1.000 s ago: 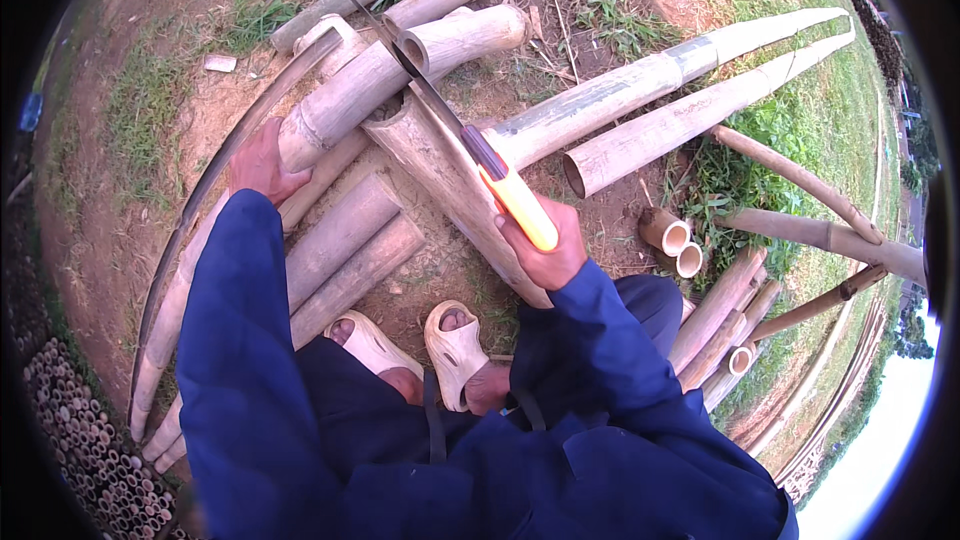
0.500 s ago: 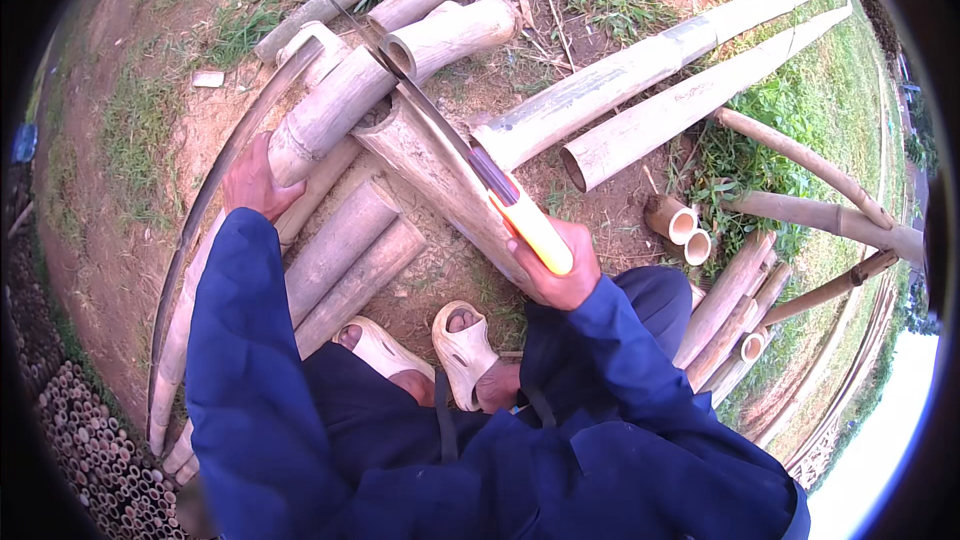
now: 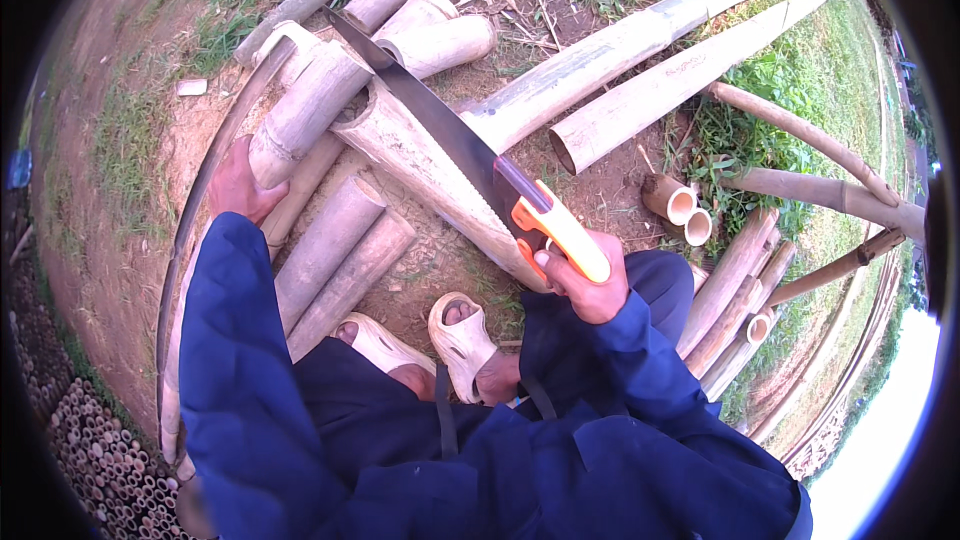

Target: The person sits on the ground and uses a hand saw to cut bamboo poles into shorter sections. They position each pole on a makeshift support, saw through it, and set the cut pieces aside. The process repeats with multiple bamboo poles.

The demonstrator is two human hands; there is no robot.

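Observation:
My left hand (image 3: pixel 243 185) is wrapped round a thick bamboo pole (image 3: pixel 310 105), pressing it from above. Gripped in my right hand (image 3: pixel 590 280) is a handsaw (image 3: pixel 440 120) with a yellow and orange handle. Its toothed blade slants up and left, past the pole's cut end. Just beyond the blade lies a short bamboo piece (image 3: pixel 440 45), apart from the pole and partly hidden by the saw. Under the blade, a wide bamboo length (image 3: pixel 430 175) slopes down toward my right knee.
Two cut bamboo lengths (image 3: pixel 345 260) lie left of my sandals (image 3: pixel 465 345). Long split bamboo halves (image 3: pixel 690 80) stretch to the upper right. Short cut tubes (image 3: pixel 680 208) and a bamboo pile (image 3: pixel 735 310) are at right. A curved dark strip (image 3: pixel 190 230) runs beside my left arm.
The short piece has come away from the pole and sits lower, with a gap between them. My right hand has drawn the saw down and right, turning its blade flatter to view.

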